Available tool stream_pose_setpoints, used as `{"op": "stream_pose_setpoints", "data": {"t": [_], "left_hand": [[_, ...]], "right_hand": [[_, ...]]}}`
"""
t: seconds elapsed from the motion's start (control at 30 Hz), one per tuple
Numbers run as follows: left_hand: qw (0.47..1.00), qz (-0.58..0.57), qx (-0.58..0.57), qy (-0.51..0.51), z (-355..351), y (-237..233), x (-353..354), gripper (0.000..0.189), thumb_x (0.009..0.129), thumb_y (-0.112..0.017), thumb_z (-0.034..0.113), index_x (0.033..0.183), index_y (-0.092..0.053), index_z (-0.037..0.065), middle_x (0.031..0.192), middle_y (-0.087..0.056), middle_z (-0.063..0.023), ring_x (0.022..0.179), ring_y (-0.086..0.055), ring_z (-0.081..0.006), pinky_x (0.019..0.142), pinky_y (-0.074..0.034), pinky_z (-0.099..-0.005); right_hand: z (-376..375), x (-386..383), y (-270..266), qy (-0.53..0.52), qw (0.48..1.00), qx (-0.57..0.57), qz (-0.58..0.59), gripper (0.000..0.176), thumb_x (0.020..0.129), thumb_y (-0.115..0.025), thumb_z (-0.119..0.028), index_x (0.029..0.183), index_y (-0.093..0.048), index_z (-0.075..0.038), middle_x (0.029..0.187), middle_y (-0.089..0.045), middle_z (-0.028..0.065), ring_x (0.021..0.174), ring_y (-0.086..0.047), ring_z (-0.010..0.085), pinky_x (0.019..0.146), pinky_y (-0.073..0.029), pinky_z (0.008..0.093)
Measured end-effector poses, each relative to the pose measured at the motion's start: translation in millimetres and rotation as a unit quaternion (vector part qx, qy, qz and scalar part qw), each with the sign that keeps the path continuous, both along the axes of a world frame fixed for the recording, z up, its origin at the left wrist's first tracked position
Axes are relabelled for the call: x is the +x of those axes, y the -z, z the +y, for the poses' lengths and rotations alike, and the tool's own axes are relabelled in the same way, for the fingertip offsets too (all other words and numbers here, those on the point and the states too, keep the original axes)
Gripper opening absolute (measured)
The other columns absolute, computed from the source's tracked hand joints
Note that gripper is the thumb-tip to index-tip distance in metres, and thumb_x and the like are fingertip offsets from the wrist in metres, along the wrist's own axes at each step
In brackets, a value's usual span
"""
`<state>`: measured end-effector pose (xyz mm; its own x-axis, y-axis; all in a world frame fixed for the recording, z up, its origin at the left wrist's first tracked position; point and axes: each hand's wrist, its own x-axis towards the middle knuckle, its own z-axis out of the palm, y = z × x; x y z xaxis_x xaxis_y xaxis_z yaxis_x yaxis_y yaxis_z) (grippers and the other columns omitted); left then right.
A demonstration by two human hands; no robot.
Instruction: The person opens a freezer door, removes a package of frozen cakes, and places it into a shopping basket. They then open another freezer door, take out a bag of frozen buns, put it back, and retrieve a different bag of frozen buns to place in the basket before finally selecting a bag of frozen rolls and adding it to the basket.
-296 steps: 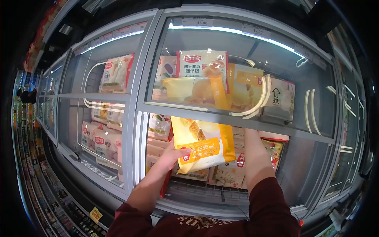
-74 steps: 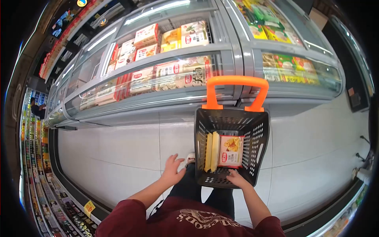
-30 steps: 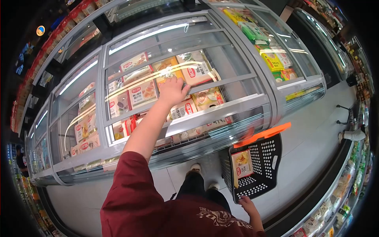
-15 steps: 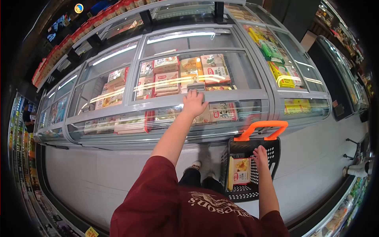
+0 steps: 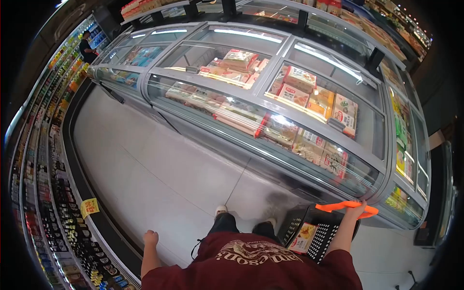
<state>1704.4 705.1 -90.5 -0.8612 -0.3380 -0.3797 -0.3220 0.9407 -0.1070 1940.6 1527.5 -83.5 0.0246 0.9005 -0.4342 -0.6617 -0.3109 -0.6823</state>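
My right hand (image 5: pixel 356 211) is closed around the orange handle (image 5: pixel 333 207) of a black shopping basket (image 5: pixel 292 216). Inside the basket lies a packet of frozen food (image 5: pixel 304 237) with a food picture on it. On the other side of my body, my left hand (image 5: pixel 151 237) hangs low over the floor, fingers curled in and nothing seen in them. Ahead stands a glass-topped chest freezer (image 5: pixel 232 94); its sliding lids look shut above red, white and yellow packets (image 5: pixel 292 95).
A long shelf of bottles and jars (image 5: pixel 72 232) curves along the left, with a yellow price tag (image 5: pixel 89 207) on its edge. A person in dark clothes (image 5: pixel 87 48) stands at the far left. Grey floor (image 5: pixel 159 159) runs between shelf and freezer.
My left hand has left the freezer lid and dropped to my side. My right hand has taken hold of the basket's handle. My view has turned left along the aisle.
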Motion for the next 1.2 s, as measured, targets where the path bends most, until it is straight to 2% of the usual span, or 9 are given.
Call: {"op": "stream_pose_setpoints", "data": {"t": [0.17, 0.37, 0.53, 0.63, 0.73, 0.9, 1.07, 1.1, 1.2], "left_hand": [[0.998, -0.035, 0.047, 0.011, -42.4, 38.1, -15.1, 0.030, 0.070, -0.052, 0.030, 0.088, -0.061, 0.007, 0.088, -0.060, -0.0170, 0.087, -0.055, -0.0329, 0.081, -0.039, -0.0430], [0.949, 0.034, 0.213, 0.229, -49.4, 53.5, -171.7, 0.024, 0.070, -0.056, 0.021, 0.087, -0.060, 0.005, 0.092, -0.055, -0.0175, 0.095, -0.047, -0.0340, 0.083, -0.038, -0.0429], [0.836, 0.182, 0.286, 0.432, 51.9, 16.1, -335.8, 0.021, 0.071, -0.057, 0.013, 0.090, -0.056, 0.004, 0.101, -0.051, -0.0194, 0.097, -0.044, -0.0350, 0.085, -0.036, -0.0430], [0.791, 0.212, 0.324, 0.474, 145.4, -34.8, -404.0, 0.024, 0.072, -0.056, 0.012, 0.094, -0.055, 0.005, 0.111, -0.047, -0.0184, 0.106, -0.040, -0.0366, 0.090, -0.033, -0.0434], [0.748, 0.247, 0.327, 0.522, 223.5, -76.9, -453.4, 0.030, 0.073, -0.056, 0.013, 0.103, -0.054, 0.008, 0.120, -0.044, -0.0124, 0.115, -0.034, -0.0354, 0.092, -0.031, -0.0431], [0.716, 0.290, 0.327, 0.544, 291.5, -122.4, -521.5, 0.035, 0.071, -0.057, 0.012, 0.106, -0.052, 0.007, 0.123, -0.042, -0.0137, 0.117, -0.033, -0.0358, 0.093, -0.031, -0.0426], [0.684, 0.305, 0.330, 0.575, 344.0, -129.9, -605.6, 0.049, 0.073, -0.060, 0.018, 0.118, -0.043, 0.009, 0.129, -0.037, -0.0117, 0.120, -0.030, -0.0349, 0.094, -0.029, -0.0419], [0.682, 0.299, 0.343, 0.573, 354.9, -124.4, -621.4, 0.050, 0.075, -0.058, 0.026, 0.121, -0.042, 0.013, 0.129, -0.036, -0.0106, 0.119, -0.031, -0.0325, 0.094, -0.027, -0.0471], [0.716, 0.258, 0.259, 0.595, 381.5, -108.7, -656.6, 0.050, 0.076, -0.057, 0.027, 0.121, -0.041, 0.013, 0.129, -0.036, -0.0112, 0.120, -0.031, -0.0335, 0.095, -0.024, -0.0516]], "right_hand": [[-136.0, -47.3, -18.6, -0.038, 0.992, -0.060, -0.101, 0.021, 0.077, -0.049, -0.021, 0.065, -0.034, -0.013, 0.054, -0.032, -0.0010, 0.047, -0.033, 0.0123, 0.047, -0.033, 0.0269], [-200.5, -68.0, -18.1, -0.045, 0.983, -0.054, -0.167, 0.013, 0.074, -0.052, -0.015, 0.067, -0.041, -0.010, 0.053, -0.036, 0.0001, 0.044, -0.036, 0.0132, 0.042, -0.035, 0.0288], [-248.3, -96.8, -23.6, -0.064, 0.936, -0.087, -0.336, 0.008, 0.069, -0.049, -0.011, 0.064, -0.042, -0.009, 0.049, -0.033, 0.0004, 0.038, -0.034, 0.0141, 0.037, -0.034, 0.0298], [-288.6, -110.0, -37.4, -0.093, 0.917, -0.126, -0.366, 0.009, 0.067, -0.049, -0.012, 0.063, -0.041, -0.010, 0.047, -0.033, 0.0011, 0.035, -0.033, 0.0148, 0.036, -0.034, 0.0298], [-312.7, -100.6, -10.3, -0.121, 0.916, -0.160, -0.348, 0.007, 0.065, -0.048, -0.010, 0.062, -0.043, -0.007, 0.046, -0.035, 0.0044, 0.034, -0.034, 0.0180, 0.033, -0.032, 0.0318], [-358.6, -117.3, -14.1, -0.145, 0.880, -0.209, -0.401, 0.007, 0.059, -0.048, -0.009, 0.059, -0.042, -0.006, 0.044, -0.035, 0.0053, 0.031, -0.032, 0.0197, 0.030, -0.032, 0.0323], [-384.7, -164.0, -34.4, -0.171, 0.870, -0.208, -0.414, 0.008, 0.057, -0.049, -0.007, 0.058, -0.041, -0.007, 0.044, -0.034, 0.0040, 0.031, -0.032, 0.0178, 0.028, -0.030, 0.0309], [-390.4, -173.7, -33.0, -0.160, 0.871, -0.215, -0.411, 0.009, 0.056, -0.048, -0.004, 0.059, -0.041, -0.007, 0.044, -0.034, 0.0031, 0.032, -0.033, 0.0162, 0.028, -0.031, 0.0301], [-409.8, -215.3, -35.5, -0.189, 0.869, -0.192, -0.416, 0.009, 0.057, -0.050, -0.007, 0.054, -0.042, -0.006, 0.045, -0.036, 0.0042, 0.031, -0.033, 0.0180, 0.030, -0.034, 0.0317]]}}
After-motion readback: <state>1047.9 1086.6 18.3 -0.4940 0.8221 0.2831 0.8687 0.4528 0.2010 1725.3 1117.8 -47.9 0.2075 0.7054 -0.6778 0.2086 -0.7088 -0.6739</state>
